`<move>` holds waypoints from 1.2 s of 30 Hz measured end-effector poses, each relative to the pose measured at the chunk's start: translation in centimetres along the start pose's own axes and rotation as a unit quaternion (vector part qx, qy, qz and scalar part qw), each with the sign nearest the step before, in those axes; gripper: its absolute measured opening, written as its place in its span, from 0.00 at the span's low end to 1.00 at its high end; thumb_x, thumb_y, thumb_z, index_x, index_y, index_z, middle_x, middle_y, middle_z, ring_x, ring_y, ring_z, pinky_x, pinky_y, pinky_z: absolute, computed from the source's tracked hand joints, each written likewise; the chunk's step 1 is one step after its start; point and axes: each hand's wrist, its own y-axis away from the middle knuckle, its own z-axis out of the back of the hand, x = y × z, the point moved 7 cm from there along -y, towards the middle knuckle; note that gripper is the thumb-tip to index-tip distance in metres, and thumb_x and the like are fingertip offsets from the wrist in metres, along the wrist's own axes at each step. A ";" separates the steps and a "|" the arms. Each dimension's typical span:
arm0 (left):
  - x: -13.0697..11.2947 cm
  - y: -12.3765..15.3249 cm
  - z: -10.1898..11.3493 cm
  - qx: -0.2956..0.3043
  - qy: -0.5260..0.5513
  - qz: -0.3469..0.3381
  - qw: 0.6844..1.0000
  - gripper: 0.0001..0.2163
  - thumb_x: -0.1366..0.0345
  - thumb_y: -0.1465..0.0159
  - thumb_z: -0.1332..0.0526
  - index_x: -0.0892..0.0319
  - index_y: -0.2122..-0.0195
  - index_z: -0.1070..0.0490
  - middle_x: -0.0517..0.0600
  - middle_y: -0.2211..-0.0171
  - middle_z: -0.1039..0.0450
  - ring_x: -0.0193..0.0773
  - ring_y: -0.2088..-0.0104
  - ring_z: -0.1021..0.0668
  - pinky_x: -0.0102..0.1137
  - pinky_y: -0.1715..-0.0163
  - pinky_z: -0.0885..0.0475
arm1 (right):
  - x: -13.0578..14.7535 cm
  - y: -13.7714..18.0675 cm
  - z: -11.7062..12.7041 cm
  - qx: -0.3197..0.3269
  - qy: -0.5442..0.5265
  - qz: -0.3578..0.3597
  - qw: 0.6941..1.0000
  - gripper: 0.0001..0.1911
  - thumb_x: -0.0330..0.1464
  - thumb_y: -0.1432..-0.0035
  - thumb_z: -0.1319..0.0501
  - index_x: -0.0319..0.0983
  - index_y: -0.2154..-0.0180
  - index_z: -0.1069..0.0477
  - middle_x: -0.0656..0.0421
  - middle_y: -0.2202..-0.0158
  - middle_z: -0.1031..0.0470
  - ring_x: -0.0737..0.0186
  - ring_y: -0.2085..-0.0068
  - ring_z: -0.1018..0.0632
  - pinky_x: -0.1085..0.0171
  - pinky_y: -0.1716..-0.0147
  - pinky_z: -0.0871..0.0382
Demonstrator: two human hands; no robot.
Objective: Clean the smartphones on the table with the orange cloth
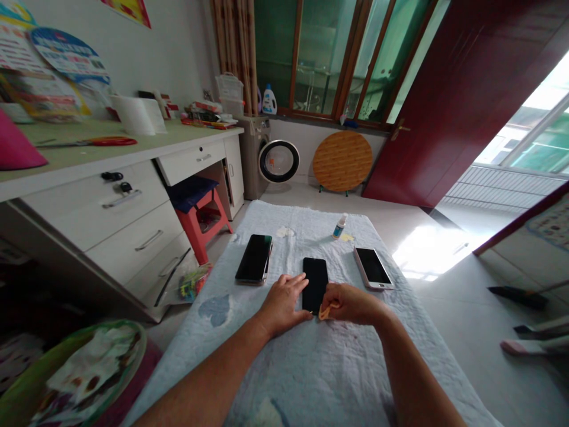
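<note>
A black smartphone [315, 279] lies screen up on the light blue cloth [306, 367] that covers the table. My left hand [287, 296] rests along its left edge, fingers stretched out and touching it. At the lower right corner of the phone, my right hand [341, 302] is closed on a small orange cloth [326, 311], pressed against the phone's edge. To the left lies another dark phone [254, 258], apart from my hands. A white-framed phone [373, 268] lies to the right. Behind them stands a small spray bottle [340, 226], upright with a white top.
A white desk [133, 207] with drawers runs along the left, holding a paper roll [136, 114] and red-handled scissors [111, 141]. A red stool [202, 216] stands by it. A waste bin [137, 356] is at lower left. A washing machine [255, 157] has its door open.
</note>
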 end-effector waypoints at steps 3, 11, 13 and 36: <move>-0.1 0.1 0.1 0.004 0.002 0.000 1.000 0.36 0.53 0.49 0.31 0.60 0.40 0.37 0.55 0.36 0.41 0.50 0.41 0.35 0.41 0.41 0.40 | -0.8 -0.5 0.2 -0.024 -0.011 -0.007 1.000 0.07 0.27 0.50 0.37 0.40 0.68 0.21 0.59 0.67 0.24 0.67 0.67 0.26 0.71 0.68 0.37; -0.2 0.1 0.4 -0.001 0.001 -0.002 1.000 0.33 0.54 0.46 0.33 0.60 0.40 0.37 0.55 0.36 0.41 0.50 0.41 0.35 0.42 0.42 0.39 | -1.5 -1.1 1.5 -0.114 0.021 -0.075 0.990 0.12 0.21 0.56 0.41 0.37 0.69 0.22 0.60 0.69 0.27 0.68 0.69 0.28 0.71 0.70 0.39; -0.2 0.1 0.4 -0.002 -0.004 0.000 1.000 0.33 0.54 0.45 0.34 0.60 0.40 0.37 0.55 0.36 0.41 0.50 0.41 0.35 0.43 0.42 0.39 | -1.3 -1.1 1.7 -0.116 0.022 -0.085 0.989 0.12 0.21 0.56 0.41 0.37 0.70 0.22 0.60 0.69 0.27 0.68 0.69 0.28 0.71 0.70 0.39; -0.2 0.0 0.4 0.007 -0.004 -0.007 1.000 0.34 0.54 0.47 0.34 0.60 0.40 0.37 0.55 0.36 0.41 0.51 0.43 0.34 0.42 0.43 0.39 | -1.6 -1.0 1.7 -0.120 0.073 -0.091 0.986 0.11 0.23 0.52 0.42 0.37 0.68 0.22 0.58 0.67 0.27 0.66 0.67 0.28 0.70 0.67 0.39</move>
